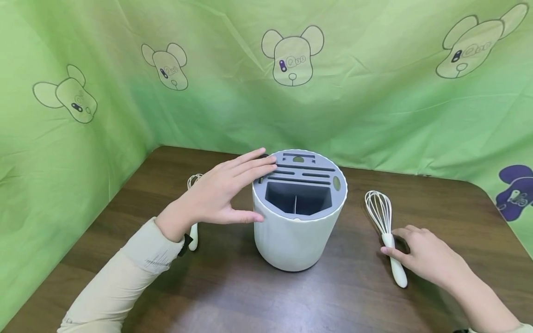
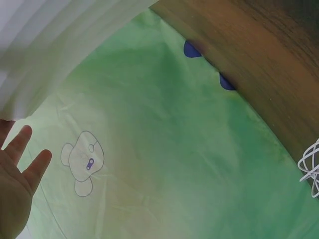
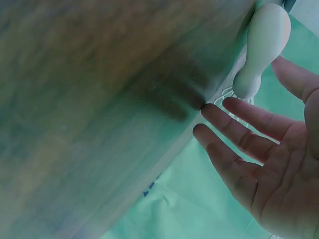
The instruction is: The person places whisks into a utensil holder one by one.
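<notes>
Head view: I have a round white holder [image 1: 291, 245] upright mid-counter [image 1: 208, 286], grey insert [image 1: 298, 174] on top. Left hand [image 1: 226, 189] lies at its left rim, fingers straight, thumb held away from them at the front wall; nothing gripped. Right hand [image 1: 430, 254] is out to the right at a white whisk [image 1: 388, 238], which lies on the counter well apart from the holder, wires pointing away; thumb across the handle. Other whisk [image 1: 193, 238] lies to the left, partly hidden by the left arm. I judge this early going: contact made on the right-hand whisk, lifting not yet done, neither whisk in the holder. The front compartment [image 1: 316, 199] is split by a divider [image 1: 295, 205] and I see nothing in it; the slots [image 1: 315, 175] behind look unfilled too, though the left fingers cover part of the rim, so I can't vouch for that bit. Left wrist view: spread fingertips beside the holder's pale wall, no grasp; wire loops at the frame edge. Right wrist view: thumb at the handle, other fingers loosely extended, not wrapped round it. How firmly they press, I cannot tell.
</notes>
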`<state>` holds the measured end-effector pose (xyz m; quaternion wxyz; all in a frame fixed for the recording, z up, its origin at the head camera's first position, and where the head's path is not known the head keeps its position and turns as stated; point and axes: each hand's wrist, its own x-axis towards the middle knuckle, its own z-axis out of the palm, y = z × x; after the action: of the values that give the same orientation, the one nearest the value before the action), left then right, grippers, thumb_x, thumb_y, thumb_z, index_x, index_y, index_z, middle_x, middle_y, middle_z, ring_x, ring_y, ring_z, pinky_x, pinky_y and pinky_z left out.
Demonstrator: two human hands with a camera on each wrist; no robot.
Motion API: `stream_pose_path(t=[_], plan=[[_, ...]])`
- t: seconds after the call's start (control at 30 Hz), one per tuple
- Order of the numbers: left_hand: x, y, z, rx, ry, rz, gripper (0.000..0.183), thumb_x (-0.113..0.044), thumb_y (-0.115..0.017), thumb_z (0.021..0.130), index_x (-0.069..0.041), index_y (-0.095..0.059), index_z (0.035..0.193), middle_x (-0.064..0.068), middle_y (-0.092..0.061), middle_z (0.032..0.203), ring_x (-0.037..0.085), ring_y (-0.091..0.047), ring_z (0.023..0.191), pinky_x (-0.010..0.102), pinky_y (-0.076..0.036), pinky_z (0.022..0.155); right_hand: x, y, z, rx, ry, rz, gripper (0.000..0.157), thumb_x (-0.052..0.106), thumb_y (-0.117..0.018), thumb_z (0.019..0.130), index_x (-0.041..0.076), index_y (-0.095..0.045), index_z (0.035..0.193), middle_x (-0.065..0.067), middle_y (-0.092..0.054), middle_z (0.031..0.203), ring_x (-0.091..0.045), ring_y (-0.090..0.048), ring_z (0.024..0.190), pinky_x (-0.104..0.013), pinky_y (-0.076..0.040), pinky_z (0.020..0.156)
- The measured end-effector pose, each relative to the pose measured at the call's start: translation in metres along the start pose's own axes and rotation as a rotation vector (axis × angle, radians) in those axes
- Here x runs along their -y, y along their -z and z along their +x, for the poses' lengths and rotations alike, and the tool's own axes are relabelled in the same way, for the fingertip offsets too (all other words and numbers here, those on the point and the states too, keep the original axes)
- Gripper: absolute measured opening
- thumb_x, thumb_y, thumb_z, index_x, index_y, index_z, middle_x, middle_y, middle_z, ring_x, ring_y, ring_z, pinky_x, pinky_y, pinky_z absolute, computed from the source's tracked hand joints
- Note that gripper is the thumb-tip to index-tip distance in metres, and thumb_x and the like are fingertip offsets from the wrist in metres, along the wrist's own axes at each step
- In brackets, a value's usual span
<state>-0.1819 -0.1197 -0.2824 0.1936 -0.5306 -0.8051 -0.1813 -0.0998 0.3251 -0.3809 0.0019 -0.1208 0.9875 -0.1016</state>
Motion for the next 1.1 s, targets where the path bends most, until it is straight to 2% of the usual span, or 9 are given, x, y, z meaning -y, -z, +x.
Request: stream_pose_path(t=[0.13, 0.2, 0.27, 0.37, 0.43, 0.57, 0.8, 0.9, 1.1], plan=[[0.0, -0.001, 0.0, 0.003, 0.002, -0.007, 0.084, -0.071, -0.052, 0.09, -0.01, -0.044, 0.149, 0.003, -0.044, 0.156, 0.026, -0.034, 0.149, 0.044, -0.036, 0.118, -0.001, -0.001, 0.002, 0.0, 0.019, 0.0, 0.04, 0.036, -0.081, 0.08, 0.004, -0.071, 0.1, -0.012, -0.069, 0.097, -0.039, -0.066, 0.092, -0.055, -0.051, 0.077], [0.0, -0.001, 0.0, 0.0, -0.001, -0.012, 0.084, -0.069, -0.054, 0.09, -0.01, -0.044, 0.149, 0.003, -0.044, 0.156, 0.026, -0.035, 0.149, 0.044, -0.036, 0.118, 0.0, 0.0, 0.004, 0.017, 0.009, 0.02, 0.032, 0.034, -0.081, 0.08, 0.008, -0.069, 0.095, -0.004, -0.068, 0.09, -0.028, -0.066, 0.084, -0.048, -0.052, 0.071], [0.001, -0.001, 0.0, 0.003, -0.002, -0.018, 0.084, -0.068, -0.054, 0.09, -0.009, -0.044, 0.149, 0.004, -0.043, 0.157, 0.026, -0.035, 0.149, 0.043, -0.035, 0.119, 0.002, 0.001, 0.005, 0.041, -0.013, 0.042, 0.028, 0.033, -0.08, 0.081, 0.011, -0.066, 0.09, 0.002, -0.063, 0.081, -0.016, -0.06, 0.074, -0.038, -0.048, 0.063], [0.001, -0.002, 0.0, 0.006, -0.004, -0.03, 0.084, -0.069, -0.052, 0.091, -0.008, -0.043, 0.149, 0.005, -0.041, 0.158, 0.026, -0.035, 0.149, 0.043, -0.034, 0.12, 0.004, 0.002, 0.005, 0.071, -0.052, 0.075, 0.024, 0.032, -0.078, 0.083, 0.014, -0.062, 0.087, 0.007, -0.053, 0.069, -0.005, -0.045, 0.061, -0.026, -0.036, 0.056], [0.001, -0.002, 0.0, 0.008, -0.006, -0.037, 0.085, -0.069, -0.051, 0.091, -0.007, -0.043, 0.149, 0.005, -0.04, 0.159, 0.026, -0.034, 0.149, 0.043, -0.033, 0.12, 0.005, 0.002, 0.005, 0.071, -0.068, 0.084, 0.023, 0.03, -0.078, 0.084, 0.013, -0.062, 0.087, 0.007, -0.049, 0.065, -0.005, -0.04, 0.057, -0.024, -0.031, 0.053], [0.001, -0.003, 0.001, 0.008, -0.008, -0.051, 0.085, -0.068, -0.05, 0.092, -0.007, -0.042, 0.15, 0.006, -0.039, 0.159, 0.026, -0.034, 0.149, 0.042, -0.032, 0.121, 0.005, 0.003, 0.006, 0.068, -0.091, 0.104, 0.024, 0.026, -0.077, 0.084, 0.007, -0.066, 0.093, 0.007, -0.052, 0.063, -0.007, -0.043, 0.056, -0.025, -0.033, 0.052], [-0.001, -0.006, -0.001, 0.0, 0.034, -0.085, 0.086, -0.07, -0.046, 0.091, -0.01, -0.04, 0.152, 0.005, -0.037, 0.16, 0.02, -0.032, 0.15, 0.039, -0.033, 0.12, -0.002, 0.005, 0.008, 0.114, -0.141, 0.16, 0.043, 0.022, -0.075, 0.086, -0.01, -0.061, 0.112, 0.006, -0.06, 0.065, -0.01, -0.054, 0.059, -0.029, -0.039, 0.056], [-0.002, -0.007, -0.002, -0.015, 0.046, -0.087, 0.086, -0.071, -0.046, 0.091, -0.011, -0.04, 0.152, 0.004, -0.037, 0.16, 0.018, -0.033, 0.15, 0.038, -0.035, 0.119, -0.004, 0.006, 0.008, 0.138, -0.149, 0.183, 0.047, 0.023, -0.074, 0.087, -0.011, -0.059, 0.116, 0.006, -0.062, 0.065, -0.01, -0.057, 0.059, -0.028, -0.04, 0.056], [-0.001, -0.008, -0.002, -0.028, 0.047, -0.088, 0.086, -0.071, -0.047, 0.091, -0.011, -0.041, 0.152, 0.004, -0.038, 0.16, 0.017, -0.033, 0.15, 0.036, -0.035, 0.119, -0.005, 0.006, 0.009, 0.163, -0.149, 0.218, 0.046, 0.023, -0.074, 0.088, -0.01, -0.059, 0.116, 0.005, -0.062, 0.066, -0.01, -0.059, 0.058, -0.026, -0.041, 0.055]])
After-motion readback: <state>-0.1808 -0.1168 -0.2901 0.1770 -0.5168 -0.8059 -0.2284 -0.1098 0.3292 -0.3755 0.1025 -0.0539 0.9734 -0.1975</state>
